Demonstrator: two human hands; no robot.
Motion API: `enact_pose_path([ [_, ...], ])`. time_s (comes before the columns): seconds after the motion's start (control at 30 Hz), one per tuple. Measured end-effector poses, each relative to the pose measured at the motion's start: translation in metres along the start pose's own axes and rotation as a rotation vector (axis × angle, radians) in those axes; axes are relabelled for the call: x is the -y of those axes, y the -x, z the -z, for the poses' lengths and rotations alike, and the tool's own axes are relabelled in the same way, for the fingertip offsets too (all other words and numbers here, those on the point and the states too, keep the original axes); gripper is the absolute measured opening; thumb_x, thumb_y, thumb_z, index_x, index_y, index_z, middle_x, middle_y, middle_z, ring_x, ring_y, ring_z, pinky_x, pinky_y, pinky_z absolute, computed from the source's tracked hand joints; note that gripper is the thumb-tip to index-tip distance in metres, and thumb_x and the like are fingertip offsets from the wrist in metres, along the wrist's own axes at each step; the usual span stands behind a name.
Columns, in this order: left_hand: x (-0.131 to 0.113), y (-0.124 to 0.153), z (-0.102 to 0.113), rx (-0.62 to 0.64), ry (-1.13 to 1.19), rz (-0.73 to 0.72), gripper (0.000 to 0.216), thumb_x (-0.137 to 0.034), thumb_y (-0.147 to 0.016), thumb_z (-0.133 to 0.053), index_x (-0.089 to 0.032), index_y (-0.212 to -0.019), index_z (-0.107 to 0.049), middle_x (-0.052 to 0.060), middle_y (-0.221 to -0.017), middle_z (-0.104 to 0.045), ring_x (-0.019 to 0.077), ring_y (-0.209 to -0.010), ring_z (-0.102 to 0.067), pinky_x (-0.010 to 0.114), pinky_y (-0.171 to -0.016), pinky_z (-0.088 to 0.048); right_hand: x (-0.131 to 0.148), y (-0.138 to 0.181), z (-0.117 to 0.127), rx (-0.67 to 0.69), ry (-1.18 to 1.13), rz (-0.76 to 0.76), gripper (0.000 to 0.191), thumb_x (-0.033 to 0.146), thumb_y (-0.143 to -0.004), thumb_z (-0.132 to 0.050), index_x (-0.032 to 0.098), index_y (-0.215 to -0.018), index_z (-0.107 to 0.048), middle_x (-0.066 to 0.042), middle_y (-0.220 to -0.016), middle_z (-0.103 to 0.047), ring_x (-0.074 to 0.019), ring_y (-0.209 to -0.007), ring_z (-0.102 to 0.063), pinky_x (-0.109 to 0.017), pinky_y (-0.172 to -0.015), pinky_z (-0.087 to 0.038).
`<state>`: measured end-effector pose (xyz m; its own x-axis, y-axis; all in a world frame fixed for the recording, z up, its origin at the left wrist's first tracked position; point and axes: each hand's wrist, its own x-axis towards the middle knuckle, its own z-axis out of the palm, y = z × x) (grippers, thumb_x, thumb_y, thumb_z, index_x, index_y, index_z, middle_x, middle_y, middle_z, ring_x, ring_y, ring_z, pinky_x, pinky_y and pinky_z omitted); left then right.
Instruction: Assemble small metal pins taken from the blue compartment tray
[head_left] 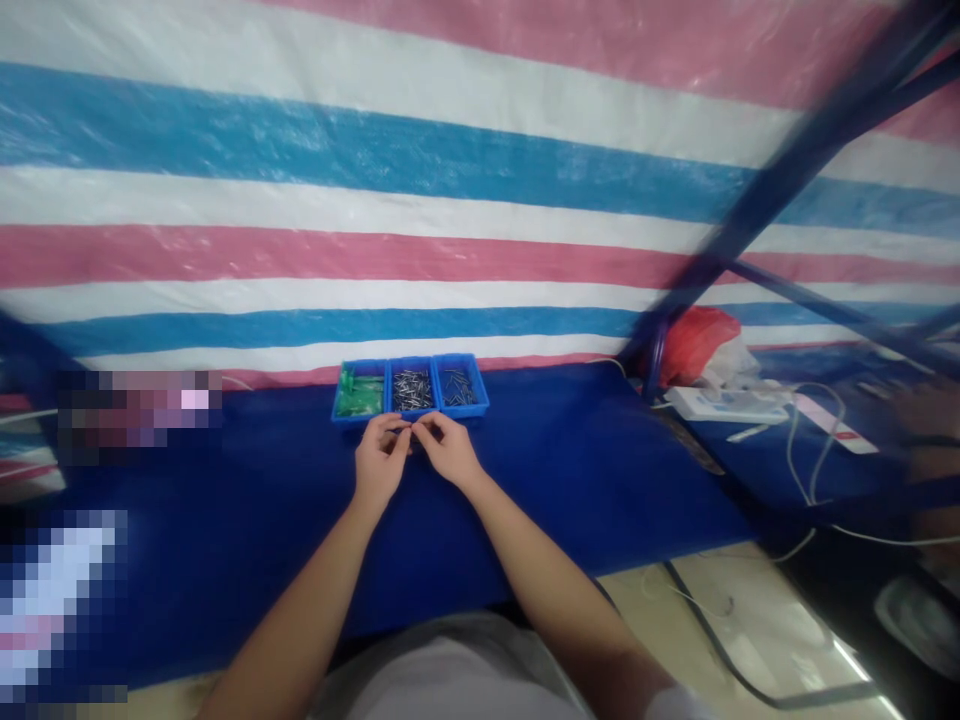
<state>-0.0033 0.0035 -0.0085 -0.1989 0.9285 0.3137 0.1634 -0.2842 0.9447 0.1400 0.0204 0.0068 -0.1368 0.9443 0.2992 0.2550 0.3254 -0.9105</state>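
Striped plastic sheeting (375,260) in red, white and blue hangs behind a blue-covered bench (570,470), with a dark metal frame (757,205) slanting across the right side. Three small blue trays stand side by side, touching, toward the back of the bench. Green packets (361,395) fill the left tray (346,419), a heap of short metal pieces (412,390) lies in the middle tray (389,385), and thin metal pins (455,385) lie loosely in the right tray (469,411).

The person's left hand (381,455) and right hand (448,448) meet just in front of the middle tray, near its front edge. On both hands the fingers (424,430) are bent inward, thumbs and index tips drawn close, the two sets of tips nearly or actually touching. Whether they pinch something small between them cannot be told; the tips are too small and blurred.

Farther right, beyond the frame, are a red bag (697,340), a white box (724,405) and pale cables (793,450).
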Motion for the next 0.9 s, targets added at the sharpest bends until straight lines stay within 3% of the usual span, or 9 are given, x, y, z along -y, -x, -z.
enact_pose_path([
  [0.27, 0.0024, -0.0008, 0.0001, 0.01, -0.032, -0.008, 0.034, -0.037, -0.084, -0.07, -0.021, -0.112, -0.06, 0.004, -0.095, -0.071, 0.0111, -0.062, -0.065, 0.027, -0.062, -0.058, 0.0028, -0.0005, 0.0009, -0.015, 0.019, -0.016, 0.024, 0.041, -0.092, -0.058, 0.021, -0.082, -0.067, -0.001, -0.076, -0.068, -0.0171, -0.071, -0.062, -0.028, -0.07, -0.049],
  [0.47, 0.0046, -0.0013, 0.0011, -0.019, -0.055, 0.006, 0.032, -0.039, -0.087, -0.066, -0.02, -0.112, -0.061, 0.005, -0.095, -0.069, 0.0117, -0.065, -0.065, 0.025, -0.059, -0.057, 0.0024, -0.0001, 0.0002, -0.003, -0.038, 0.028, 0.018, 0.033, -0.089, -0.063, 0.021, -0.1, -0.07, -0.004, -0.092, -0.074, -0.0185, -0.083, -0.068, -0.03, -0.075, -0.053],
  [0.9, 0.0007, -0.0006, 0.0009, -0.008, -0.046, 0.021, 0.031, -0.04, -0.089, -0.064, -0.02, -0.113, -0.061, 0.003, -0.086, -0.069, 0.0124, -0.065, -0.065, 0.024, -0.06, -0.056, 0.0043, 0.0004, -0.0001, 0.014, -0.053, 0.022, 0.015, 0.033, -0.088, -0.063, 0.02, -0.092, -0.07, -0.003, -0.087, -0.072, -0.0168, -0.079, -0.066, -0.028, -0.073, -0.051],
])
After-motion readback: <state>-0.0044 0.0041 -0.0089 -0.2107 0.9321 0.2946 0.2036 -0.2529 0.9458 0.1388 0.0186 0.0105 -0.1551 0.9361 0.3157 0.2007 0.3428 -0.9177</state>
